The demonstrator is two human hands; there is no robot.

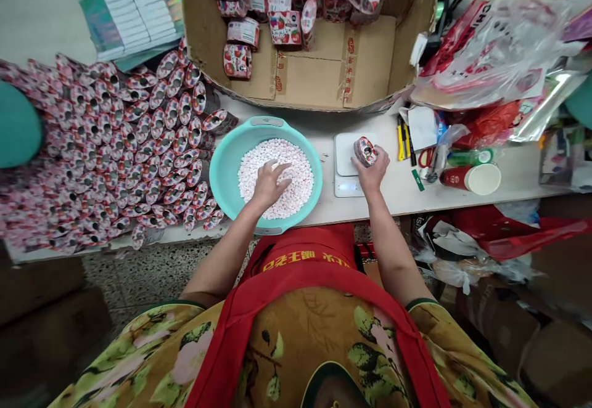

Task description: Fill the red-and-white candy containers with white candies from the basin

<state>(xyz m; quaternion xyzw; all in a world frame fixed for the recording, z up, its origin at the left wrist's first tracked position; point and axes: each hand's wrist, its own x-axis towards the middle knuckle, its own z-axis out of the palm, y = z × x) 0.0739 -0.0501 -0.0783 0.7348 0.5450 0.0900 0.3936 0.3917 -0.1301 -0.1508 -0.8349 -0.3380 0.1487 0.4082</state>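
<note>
My left hand (271,185) is over the teal basin (222,167), its fingers spread and touching the small white and pale pink candies (291,201) heaped inside. My right hand (375,171) grips a small printed candy container (365,151) in red, white and dark colours, with its open end facing up. The container is above the white digital scale (345,155), whose display glows near its front; whether it rests on the plate cannot be made out.
Many similar containers (152,130) stand packed on the table's left. Behind the basin, a large cardboard box (314,75) holds several packs. Right of the scale lie a yellow cutter (401,140), a red paper cup (469,179) and plastic bags (499,57). Stacked white boxes (134,10) lie back left.
</note>
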